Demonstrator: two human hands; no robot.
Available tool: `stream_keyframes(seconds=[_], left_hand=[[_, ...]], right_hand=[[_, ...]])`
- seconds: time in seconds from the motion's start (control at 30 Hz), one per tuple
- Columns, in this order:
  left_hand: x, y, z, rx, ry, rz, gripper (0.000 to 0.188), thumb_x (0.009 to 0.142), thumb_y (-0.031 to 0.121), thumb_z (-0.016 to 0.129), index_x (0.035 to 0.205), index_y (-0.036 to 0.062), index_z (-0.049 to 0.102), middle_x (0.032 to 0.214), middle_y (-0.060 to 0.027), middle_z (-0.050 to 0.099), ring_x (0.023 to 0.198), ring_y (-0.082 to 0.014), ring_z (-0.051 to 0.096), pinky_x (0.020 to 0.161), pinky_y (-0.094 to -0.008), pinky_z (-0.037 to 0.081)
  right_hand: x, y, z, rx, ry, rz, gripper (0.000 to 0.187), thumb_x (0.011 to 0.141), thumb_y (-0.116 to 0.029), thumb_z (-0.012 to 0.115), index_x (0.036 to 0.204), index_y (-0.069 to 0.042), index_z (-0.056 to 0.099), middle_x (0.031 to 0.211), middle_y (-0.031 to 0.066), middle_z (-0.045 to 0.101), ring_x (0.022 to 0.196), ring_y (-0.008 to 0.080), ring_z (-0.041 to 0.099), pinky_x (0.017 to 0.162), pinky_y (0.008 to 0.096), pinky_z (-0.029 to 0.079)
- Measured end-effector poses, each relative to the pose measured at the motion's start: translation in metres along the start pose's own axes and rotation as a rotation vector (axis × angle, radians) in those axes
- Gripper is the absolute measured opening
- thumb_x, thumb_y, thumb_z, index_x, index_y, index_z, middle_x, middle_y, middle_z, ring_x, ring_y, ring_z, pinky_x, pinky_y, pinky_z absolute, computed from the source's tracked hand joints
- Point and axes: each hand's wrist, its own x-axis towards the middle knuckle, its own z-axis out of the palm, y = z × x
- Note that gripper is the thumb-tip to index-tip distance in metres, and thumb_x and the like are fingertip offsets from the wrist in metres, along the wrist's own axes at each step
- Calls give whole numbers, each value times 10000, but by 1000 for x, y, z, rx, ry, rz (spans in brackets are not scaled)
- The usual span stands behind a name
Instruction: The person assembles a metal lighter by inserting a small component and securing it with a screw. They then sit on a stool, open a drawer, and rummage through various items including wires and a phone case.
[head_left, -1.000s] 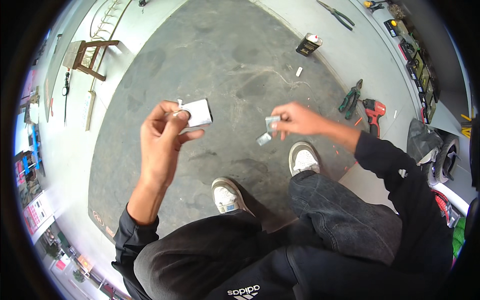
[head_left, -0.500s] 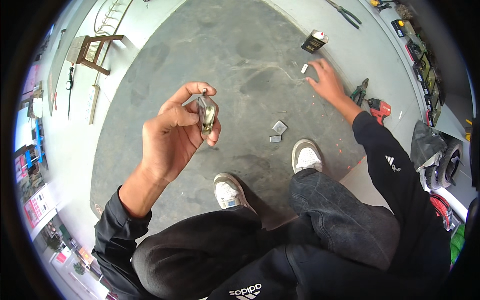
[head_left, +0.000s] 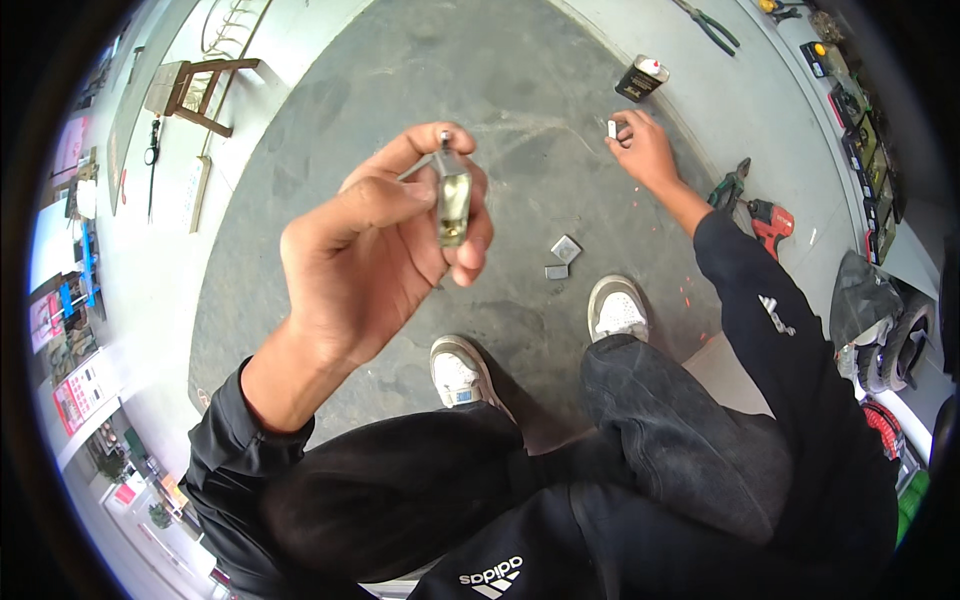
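My left hand (head_left: 370, 235) is raised over the floor, closed around a small clear-sided rectangular container (head_left: 454, 205). The container is upright, yellowish inside, with a small metal tip on top under my index finger. At the far right my right hand (head_left: 645, 150) is low, its fingertips closed on a small white block (head_left: 612, 129) with something dark beside it. Just beyond that hand stands a black squeeze-type can (head_left: 641, 78) with a white and red nozzle. Between my hands and my shoes lie a square metal piece (head_left: 566, 249) and a smaller metal piece (head_left: 556, 272).
Right of my right arm lie green-handled pliers (head_left: 732, 186) and a red power tool (head_left: 771, 226). Another pair of pliers (head_left: 710, 26) is farther off. A wooden stool (head_left: 200, 95) stands at the far left. Boxed goods (head_left: 855, 150) line the right side.
My left hand has moved right and closer to view with the container, now more upright. My right hand's fingers, spread beside the white block before, have closed on it.
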Motion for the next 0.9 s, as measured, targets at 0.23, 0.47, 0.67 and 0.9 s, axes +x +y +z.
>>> stream_keyframes(seconds=[0.23, 0.47, 0.67, 0.9], left_hand=[[4, -3, 9, 68, -80, -60, 602, 942, 231, 559, 1453, -62, 433, 1028, -111, 537, 756, -165, 557, 607, -312, 503], [-3, -9, 10, 84, -40, -154, 504, 1022, 271, 540, 1402, -58, 498, 902, -52, 551, 695, -109, 529, 556, -265, 458], [-8, -8, 5, 53, 119, -183, 388, 1053, 268, 496, 1293, -26, 580, 803, -13, 533, 651, -92, 499, 550, -253, 430], [-6, -9, 4, 67, 173, -180, 363, 1059, 248, 494, 1231, -45, 620, 764, -15, 560, 623, -105, 540, 550, -263, 467]], right_hand=[[10, -95, 2, 752, -47, 150, 236, 926, -94, 636, 1138, -10, 698, 1045, 78, 725, 831, 151, 679, 726, 308, 542], [0, -197, -73, 1172, -382, 42, 151, 939, -41, 485, 981, -11, 628, 891, 41, 634, 721, 79, 529, 649, 266, 432], [-47, -262, -106, 599, -92, -840, 219, 774, 10, 532, 926, -59, 674, 681, 11, 581, 527, 137, 492, 500, 310, 391], [-50, -267, -96, 327, 21, -1062, 373, 582, -34, 644, 936, -121, 723, 671, 8, 596, 516, 213, 548, 471, 339, 412]])
